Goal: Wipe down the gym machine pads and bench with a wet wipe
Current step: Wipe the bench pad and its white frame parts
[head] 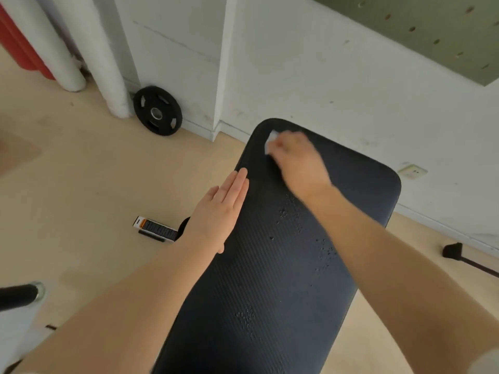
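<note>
A long black ribbed bench pad (272,265) runs from the bottom of the view up to the wall, with small wet spots on its surface. My right hand (297,160) presses a white wet wipe (270,141) onto the pad's far left corner; only an edge of the wipe shows past my fingers. My left hand (221,209) lies flat with fingers together along the pad's left edge, holding nothing.
A black weight plate (157,111) leans on the white wall beside a white pipe (108,63). A labelled frame bar (155,229) lies on the tan floor left of the bench. A black foot (453,251) sits at right; a chrome-ended bar (21,294) at lower left.
</note>
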Motion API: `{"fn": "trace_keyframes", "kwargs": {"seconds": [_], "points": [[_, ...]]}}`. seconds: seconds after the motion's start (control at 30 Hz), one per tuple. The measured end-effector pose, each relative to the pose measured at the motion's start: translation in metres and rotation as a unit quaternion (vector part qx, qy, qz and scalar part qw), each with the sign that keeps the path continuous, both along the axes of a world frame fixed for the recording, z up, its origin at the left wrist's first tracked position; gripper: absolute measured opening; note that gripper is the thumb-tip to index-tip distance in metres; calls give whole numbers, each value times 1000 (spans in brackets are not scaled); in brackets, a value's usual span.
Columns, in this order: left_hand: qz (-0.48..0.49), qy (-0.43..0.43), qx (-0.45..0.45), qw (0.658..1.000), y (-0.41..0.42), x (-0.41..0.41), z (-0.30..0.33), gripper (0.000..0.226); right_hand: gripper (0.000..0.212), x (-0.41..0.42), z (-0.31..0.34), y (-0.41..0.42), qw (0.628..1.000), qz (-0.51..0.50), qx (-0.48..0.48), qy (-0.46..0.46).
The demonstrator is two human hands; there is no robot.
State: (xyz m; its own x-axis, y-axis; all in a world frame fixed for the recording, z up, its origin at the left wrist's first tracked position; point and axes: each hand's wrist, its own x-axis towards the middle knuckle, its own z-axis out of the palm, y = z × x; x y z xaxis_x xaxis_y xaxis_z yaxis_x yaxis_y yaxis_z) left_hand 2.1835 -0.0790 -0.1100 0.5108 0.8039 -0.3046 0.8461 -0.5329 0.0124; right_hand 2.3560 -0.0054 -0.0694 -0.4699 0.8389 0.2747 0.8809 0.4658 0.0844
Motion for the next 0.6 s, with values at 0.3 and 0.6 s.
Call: {"fn": "trace_keyframes", "kwargs": {"seconds": [0.3, 0.6], "points": [[12, 32, 7, 999, 0, 3, 6, 137, 34, 3, -36, -64, 992, 1, -81, 100], [17, 57, 10, 998, -2, 5, 3, 136, 19, 30, 12, -14, 974, -140, 4, 176]]}}
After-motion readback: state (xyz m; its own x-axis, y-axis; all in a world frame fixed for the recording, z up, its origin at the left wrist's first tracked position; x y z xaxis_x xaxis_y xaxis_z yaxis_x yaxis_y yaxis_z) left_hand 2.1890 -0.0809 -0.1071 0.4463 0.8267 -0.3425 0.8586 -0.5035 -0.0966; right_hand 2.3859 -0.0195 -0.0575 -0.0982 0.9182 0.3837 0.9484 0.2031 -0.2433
